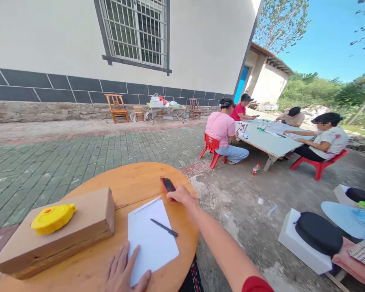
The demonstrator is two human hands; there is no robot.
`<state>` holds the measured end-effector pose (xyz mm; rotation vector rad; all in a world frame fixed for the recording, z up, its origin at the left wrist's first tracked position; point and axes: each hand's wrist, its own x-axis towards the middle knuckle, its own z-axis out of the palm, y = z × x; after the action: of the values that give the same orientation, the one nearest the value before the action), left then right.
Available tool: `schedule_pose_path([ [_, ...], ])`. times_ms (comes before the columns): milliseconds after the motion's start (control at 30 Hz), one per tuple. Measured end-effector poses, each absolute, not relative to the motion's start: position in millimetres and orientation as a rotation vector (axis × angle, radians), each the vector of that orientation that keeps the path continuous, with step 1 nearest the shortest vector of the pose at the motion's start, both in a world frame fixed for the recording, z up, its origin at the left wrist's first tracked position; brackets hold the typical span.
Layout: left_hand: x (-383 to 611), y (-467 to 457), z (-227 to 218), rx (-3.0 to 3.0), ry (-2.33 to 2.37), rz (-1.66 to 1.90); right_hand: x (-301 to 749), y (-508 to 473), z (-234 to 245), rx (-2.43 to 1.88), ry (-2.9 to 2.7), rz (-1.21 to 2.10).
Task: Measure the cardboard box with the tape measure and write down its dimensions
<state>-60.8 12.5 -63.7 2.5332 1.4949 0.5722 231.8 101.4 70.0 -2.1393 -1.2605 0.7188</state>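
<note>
On the round orange wooden table lies a white sheet of paper, with a dark pen resting across it. My left hand is spread flat on the paper's lower left edge and the tabletop, holding nothing. Beyond the sheet's upper right corner, my right hand has its fingers closed at the near end of a smartphone in a red case. The phone lies on the table, dark screen up. To the left, a yellow tape measure sits on top of a brown cardboard box.
Several people sit around a grey table at right, on red chairs. A bottle stands on the ground near it. At lower right, a black case rests on a white box. A wooden chair stands by the wall.
</note>
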Motion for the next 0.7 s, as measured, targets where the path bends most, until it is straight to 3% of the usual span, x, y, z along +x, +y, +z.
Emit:
schedule_pose_path([
  [167, -48, -18, -22, 2.021, 1.448, 0.985, 222, 35, 84, -1.840, -1.247, 0.948],
  [300, -32, -62, 17, 1.193, 1.099, 1.028, 174, -42, 86, -1.692, -1.314, 1.005],
  [433, -27, -99, 48, 0.488, 0.548, 1.146, 109, -111, 73, -1.615, -1.538, 0.695],
  [567, -45, -122, 59, 0.209, 0.429, 1.228, 67, -154, 52, -1.550, -1.754, 0.277],
  [700, -69, -146, 62, 0.102, 0.426, 1.122, 60, -178, 45, -1.393, -1.759, 0.363],
])
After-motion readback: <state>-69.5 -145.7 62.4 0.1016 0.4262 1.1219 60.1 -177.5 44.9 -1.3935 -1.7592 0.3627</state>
